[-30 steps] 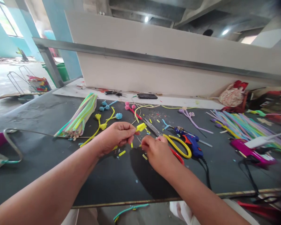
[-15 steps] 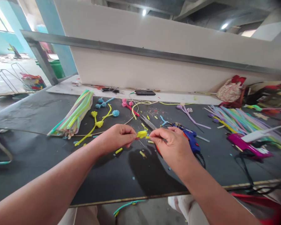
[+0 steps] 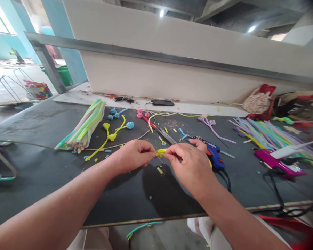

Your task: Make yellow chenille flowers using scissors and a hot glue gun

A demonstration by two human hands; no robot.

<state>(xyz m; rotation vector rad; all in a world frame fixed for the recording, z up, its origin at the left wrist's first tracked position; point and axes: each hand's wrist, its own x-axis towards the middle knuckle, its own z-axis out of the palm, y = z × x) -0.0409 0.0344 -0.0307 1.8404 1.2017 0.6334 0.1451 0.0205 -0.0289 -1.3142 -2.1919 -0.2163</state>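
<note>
While both hands meet over the dark, flat counter [image 3: 114, 205], L hand [image 3: 137, 154] has thumb + fingertips pinched nearly closed on one end of a soft yellow pc [image 3: 161, 152]; R hand [image 3: 189, 161] pinches the other end. Pc sits btwn them, set back from the straight front edge [image 3: 146, 221]. Tight on R: plastic glue gun [image 3: 216, 158] just beside R hand, slim metal scissors [image 3: 167, 136] just beyond. More room L, toward the fuzzy pastel stem bundle [image 3: 86, 126].

Left hand [image 3: 136, 154], right hand [image 3: 190, 165] — both pinching yellow piece [image 3: 161, 152] — scissors [image 3: 166, 136] just beyond.
</note>
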